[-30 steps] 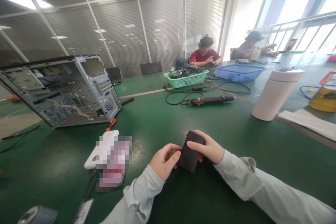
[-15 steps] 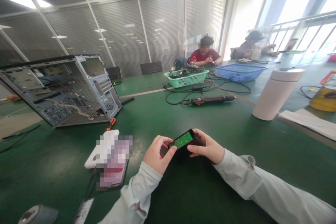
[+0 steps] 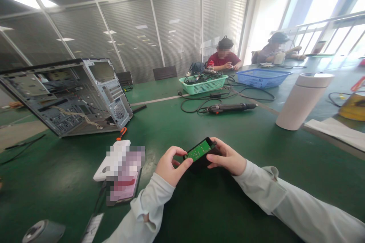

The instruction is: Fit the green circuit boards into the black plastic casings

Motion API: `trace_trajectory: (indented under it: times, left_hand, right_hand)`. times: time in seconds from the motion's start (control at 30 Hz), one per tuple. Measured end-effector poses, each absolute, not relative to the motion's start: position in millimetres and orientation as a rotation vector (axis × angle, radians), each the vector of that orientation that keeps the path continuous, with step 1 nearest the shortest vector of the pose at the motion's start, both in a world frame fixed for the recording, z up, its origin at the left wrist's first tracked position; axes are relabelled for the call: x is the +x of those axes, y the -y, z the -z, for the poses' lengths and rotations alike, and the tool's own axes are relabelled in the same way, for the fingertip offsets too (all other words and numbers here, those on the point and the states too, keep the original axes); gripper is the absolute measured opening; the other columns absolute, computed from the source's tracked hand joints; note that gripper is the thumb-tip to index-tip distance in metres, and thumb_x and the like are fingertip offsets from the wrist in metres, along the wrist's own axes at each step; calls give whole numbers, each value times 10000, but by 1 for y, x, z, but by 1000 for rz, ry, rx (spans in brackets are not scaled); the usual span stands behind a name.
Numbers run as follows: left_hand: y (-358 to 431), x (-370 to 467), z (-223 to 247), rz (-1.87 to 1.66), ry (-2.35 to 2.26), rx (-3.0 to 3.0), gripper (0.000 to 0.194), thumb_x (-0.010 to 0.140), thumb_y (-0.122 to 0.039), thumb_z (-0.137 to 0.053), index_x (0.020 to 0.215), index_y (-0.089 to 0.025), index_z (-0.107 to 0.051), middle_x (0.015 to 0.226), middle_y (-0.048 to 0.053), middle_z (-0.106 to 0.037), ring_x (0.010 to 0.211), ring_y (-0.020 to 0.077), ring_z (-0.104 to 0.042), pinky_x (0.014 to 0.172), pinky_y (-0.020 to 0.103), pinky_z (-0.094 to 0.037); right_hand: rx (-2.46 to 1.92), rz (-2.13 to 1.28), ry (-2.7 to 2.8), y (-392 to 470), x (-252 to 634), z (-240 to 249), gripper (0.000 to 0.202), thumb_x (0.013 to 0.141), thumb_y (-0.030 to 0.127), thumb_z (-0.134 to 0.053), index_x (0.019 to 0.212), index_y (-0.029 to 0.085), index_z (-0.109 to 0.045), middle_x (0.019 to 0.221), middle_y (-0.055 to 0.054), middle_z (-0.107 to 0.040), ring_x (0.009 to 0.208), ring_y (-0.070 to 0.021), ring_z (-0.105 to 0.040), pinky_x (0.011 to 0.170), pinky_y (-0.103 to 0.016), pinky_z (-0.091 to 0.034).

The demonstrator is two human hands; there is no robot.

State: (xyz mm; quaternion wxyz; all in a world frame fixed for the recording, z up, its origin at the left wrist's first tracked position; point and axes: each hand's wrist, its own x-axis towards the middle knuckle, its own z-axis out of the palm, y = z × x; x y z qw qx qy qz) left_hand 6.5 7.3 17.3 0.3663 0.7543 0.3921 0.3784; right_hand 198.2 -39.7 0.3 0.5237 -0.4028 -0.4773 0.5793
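Between my hands is a small black case with a green circuit board (image 3: 200,151) showing in its open face. The case is tilted above the green table (image 3: 159,129). My left hand (image 3: 172,165) pinches its left end, thumb near the board's edge and fingers behind. My right hand (image 3: 228,157) grips the right end, thumb along the near side and fingers curled round the far corner. The underside of the case lies in shadow, and some fingertips are hidden behind it.
An open computer case (image 3: 94,102) stands at left. Near it lie a white device (image 3: 111,159) and a pink phone (image 3: 128,182). Ahead are a corded electric screwdriver (image 3: 230,108), a green basket (image 3: 203,85) of cables, a blue basket (image 3: 264,79) and a white tumbler (image 3: 302,102). Two people sit beyond.
Both hands keep hold of the black case, which has shifted very slightly and shows a little more of its board. The surroundings look the same, with a small camera shift.
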Motion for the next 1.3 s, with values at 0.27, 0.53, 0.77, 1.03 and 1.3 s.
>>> trace_trajectory:
  times: [0.27,0.53,0.77,1.03,1.3]
  left_hand:
    - [-5,10,-15,-946,-994,1648,260,618,-366,-649,725,-137,-589,778,74,-665,712,178,-614,610,270,-485]
    - [-8,10,-10,-964,-928,1536,227,666,-346,-610,727,-145,-525,699,27,-615,640,122,-569,588,225,-450]
    - [-6,7,-7,-709,-883,1856,359,796,-348,-407,1053,-170,-583,864,68,-564,666,139,-524,505,218,-428]
    - [0,11,-13,-530,-915,1931,299,734,-406,-489,765,-136,-615,597,20,-581,547,134,-512,517,225,-379]
    - [-15,10,-6,-753,-1124,1408,308,730,-406,-470,578,-151,-550,415,-26,-484,346,100,-432,344,199,-339]
  right_hand:
    - [-961,-1346,1182,39,200,5,520,681,434,-698,1010,174,-391,916,-25,-490,758,-129,-551,571,-172,-517]
    - [-1005,-1389,1094,38,195,3,655,552,480,-763,992,151,-407,856,-25,-519,707,-131,-553,500,-145,-482]
    - [-1124,-1413,1049,38,194,2,659,498,550,-753,896,135,-433,727,-16,-526,597,-122,-538,423,-146,-444]
    - [-1183,-1412,1137,42,189,-4,635,510,567,-725,867,95,-493,670,-29,-545,547,-125,-534,388,-147,-419]
    - [-1156,-1490,799,35,201,-4,487,543,412,-732,859,119,-504,606,-9,-519,447,-108,-477,291,-133,-324]
